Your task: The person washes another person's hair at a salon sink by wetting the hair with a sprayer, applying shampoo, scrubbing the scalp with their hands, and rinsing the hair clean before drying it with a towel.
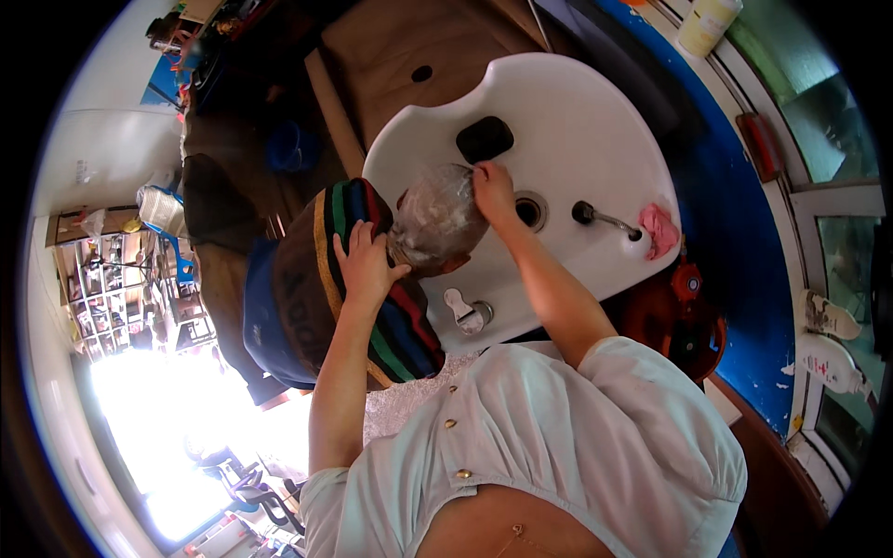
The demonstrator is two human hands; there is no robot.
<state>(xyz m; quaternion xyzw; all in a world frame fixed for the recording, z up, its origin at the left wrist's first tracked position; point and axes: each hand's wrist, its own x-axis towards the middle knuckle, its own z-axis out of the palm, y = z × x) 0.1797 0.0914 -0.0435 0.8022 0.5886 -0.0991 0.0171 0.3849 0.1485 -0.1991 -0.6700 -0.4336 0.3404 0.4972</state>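
A person bends over a white wash basin (577, 102), and the lathered head (437, 219) hangs over its near left part. White foam coats the short hair. My left hand (366, 263) lies with fingers spread on the striped shirt (327, 244), at the upper back beside the neck. At the right side of the head, my right hand (493, 192) presses against the foam with its fingers bent together. Whatever those fingertips may hold is hidden. The drain (530, 212) shows just right of my right wrist.
A chrome tap lever (467, 312) stands on the basin's near rim. Inside are a black pad (485, 139) and a spray hose (609, 221); a pink cloth (659, 232) hangs at the right rim. A blue bucket (292, 147) sits beyond the person. Windows line the right.
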